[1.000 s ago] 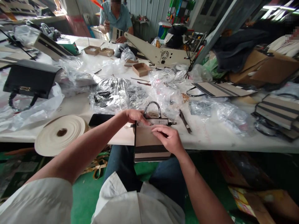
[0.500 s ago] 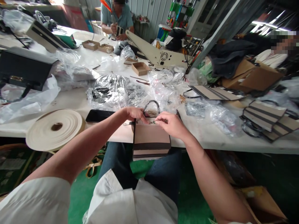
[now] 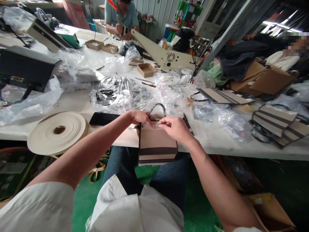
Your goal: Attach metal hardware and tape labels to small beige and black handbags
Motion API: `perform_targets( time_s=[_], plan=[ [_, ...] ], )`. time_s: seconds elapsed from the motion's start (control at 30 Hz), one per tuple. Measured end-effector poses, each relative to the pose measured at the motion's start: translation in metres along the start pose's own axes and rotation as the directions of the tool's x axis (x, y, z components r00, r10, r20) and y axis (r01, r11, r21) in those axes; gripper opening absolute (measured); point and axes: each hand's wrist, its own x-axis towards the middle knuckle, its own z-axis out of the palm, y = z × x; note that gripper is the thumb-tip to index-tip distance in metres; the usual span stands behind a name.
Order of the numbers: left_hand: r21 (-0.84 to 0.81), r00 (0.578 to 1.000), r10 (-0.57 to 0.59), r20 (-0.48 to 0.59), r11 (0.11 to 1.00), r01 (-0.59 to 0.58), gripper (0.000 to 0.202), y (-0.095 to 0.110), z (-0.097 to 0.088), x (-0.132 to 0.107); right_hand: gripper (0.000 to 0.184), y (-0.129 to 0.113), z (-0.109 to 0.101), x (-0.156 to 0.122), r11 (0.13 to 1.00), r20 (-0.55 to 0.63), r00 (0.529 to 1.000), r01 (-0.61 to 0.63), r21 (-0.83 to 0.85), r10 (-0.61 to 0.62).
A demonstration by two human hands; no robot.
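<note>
A beige handbag (image 3: 158, 138) with dark brown bands and a black loop handle (image 3: 157, 109) hangs over the table's front edge, above my lap. My left hand (image 3: 143, 118) grips its upper left edge, thumb on the beige face and fingers mostly hidden behind. At the top edge, close to the left thumb, my right hand (image 3: 170, 125) is closed in a pinch. What lies between its fingertips is too small to make out. A black phone (image 3: 104, 119) lies left of the bag, partly behind my left forearm.
Left stands a roll of cream strip (image 3: 72, 129). Plastic bags (image 3: 113, 93) with black pieces spread behind the handbag. Striped bag panels (image 3: 272, 119) lie at right, a black handbag (image 3: 26, 69) at far left. Across the table (image 3: 212, 141), a co-worker (image 3: 130, 19) sits beyond a beige machine (image 3: 166, 54).
My right hand has shifted very slightly left along the bag's top edge, and the small shiny bit at its fingertips shows less. The left hand keeps its hold.
</note>
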Motion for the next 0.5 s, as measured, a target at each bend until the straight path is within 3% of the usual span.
perform_targets(
  time_s=[0.2,0.4,0.5],
  plan=[
    [-0.006,1.0,0.018,0.007,1.0,-0.018,0.052,-0.006,-0.004,0.0,0.01,0.001,0.003,-0.001,0.999,-0.041,0.999,0.002,-0.035,-0.003],
    [-0.022,1.0,0.02,0.019,1.0,-0.02,0.052,-0.007,-0.004,0.0,0.023,-0.009,0.003,-0.01,0.932,0.021,0.979,0.197,-0.304,-0.201],
    [-0.029,0.999,0.033,0.018,0.999,-0.032,0.05,-0.006,-0.003,0.0,0.027,-0.013,0.003,-0.019,0.898,0.056,0.971,0.238,-0.37,-0.234]
  ],
)
